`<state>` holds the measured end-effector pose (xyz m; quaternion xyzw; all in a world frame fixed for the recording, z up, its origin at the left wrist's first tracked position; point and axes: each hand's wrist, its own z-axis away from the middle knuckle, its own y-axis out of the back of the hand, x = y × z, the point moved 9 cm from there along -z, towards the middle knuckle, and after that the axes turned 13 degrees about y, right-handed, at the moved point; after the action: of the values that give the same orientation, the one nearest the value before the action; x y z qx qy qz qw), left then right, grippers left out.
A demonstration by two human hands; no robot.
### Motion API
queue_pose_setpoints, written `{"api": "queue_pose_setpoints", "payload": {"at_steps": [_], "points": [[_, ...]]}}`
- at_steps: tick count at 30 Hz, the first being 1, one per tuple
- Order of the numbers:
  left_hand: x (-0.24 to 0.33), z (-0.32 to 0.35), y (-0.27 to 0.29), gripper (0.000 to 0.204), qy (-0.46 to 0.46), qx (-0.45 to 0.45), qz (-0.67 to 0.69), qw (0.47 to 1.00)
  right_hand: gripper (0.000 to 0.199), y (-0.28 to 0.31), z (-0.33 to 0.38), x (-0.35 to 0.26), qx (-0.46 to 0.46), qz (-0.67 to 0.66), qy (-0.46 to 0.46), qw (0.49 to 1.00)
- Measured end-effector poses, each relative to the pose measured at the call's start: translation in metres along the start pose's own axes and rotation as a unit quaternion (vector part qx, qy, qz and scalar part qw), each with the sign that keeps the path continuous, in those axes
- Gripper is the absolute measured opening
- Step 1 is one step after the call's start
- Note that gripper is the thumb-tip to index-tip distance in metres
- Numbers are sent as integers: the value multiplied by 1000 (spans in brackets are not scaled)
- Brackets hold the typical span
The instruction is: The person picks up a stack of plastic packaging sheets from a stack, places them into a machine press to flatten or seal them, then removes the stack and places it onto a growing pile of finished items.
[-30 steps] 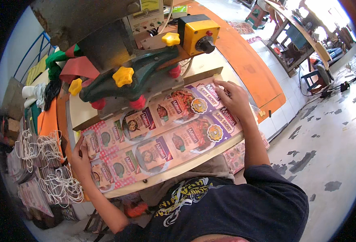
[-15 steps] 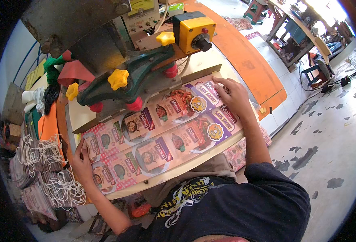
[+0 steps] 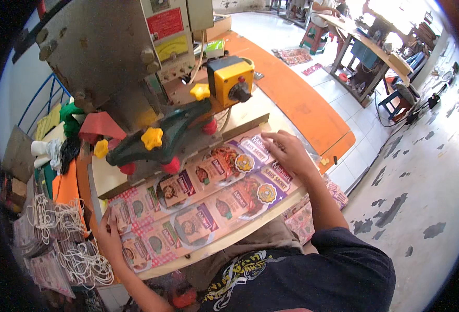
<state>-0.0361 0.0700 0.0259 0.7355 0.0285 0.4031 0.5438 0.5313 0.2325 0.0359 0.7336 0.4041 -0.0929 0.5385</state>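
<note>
Risk noted: both hands lie flat with fingers spread, left hand (image 3: 107, 231) at lower left and right hand (image 3: 289, 151) at centre right, on the printed packaging sheet (image 3: 198, 200) on the table (image 3: 224, 242) beneath the press head (image 3: 159, 140), so fingers could be caught.

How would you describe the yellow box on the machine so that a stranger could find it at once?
Start at the big grey metal machine standing over the printed packaging sheet that both hands press flat. On its right flank, above the dark green arm, sits the yellow box. Unlike the small yellow star knobs nearby, it is square, with a black rotary switch on its face.
</note>
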Motion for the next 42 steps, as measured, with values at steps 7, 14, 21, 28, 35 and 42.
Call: {"api": "queue_pose_setpoints", "payload": {"at_steps": [7,14,21,28,35,42], "points": [[-20,28,9,46,14,39,57,997,37,9,22,0,-20,-29,-20,999],[-30,51,2,38,-1,122,-30,992,23,13,41,-28,100,62,27,993],[-28,52,1,37,-39,137,-6,990,19,13,40,-35,108,86,41,990],[-35,51,0,39,-4,133,28,991,19,15,38,-35,112,91,45,989],[-38,50,0,37,-4,132,30,991,19,16,39,-32,115,76,37,990],[-21,55,4,39,6,126,19,992,19,18,38,-29,120,59,29,991]]}}
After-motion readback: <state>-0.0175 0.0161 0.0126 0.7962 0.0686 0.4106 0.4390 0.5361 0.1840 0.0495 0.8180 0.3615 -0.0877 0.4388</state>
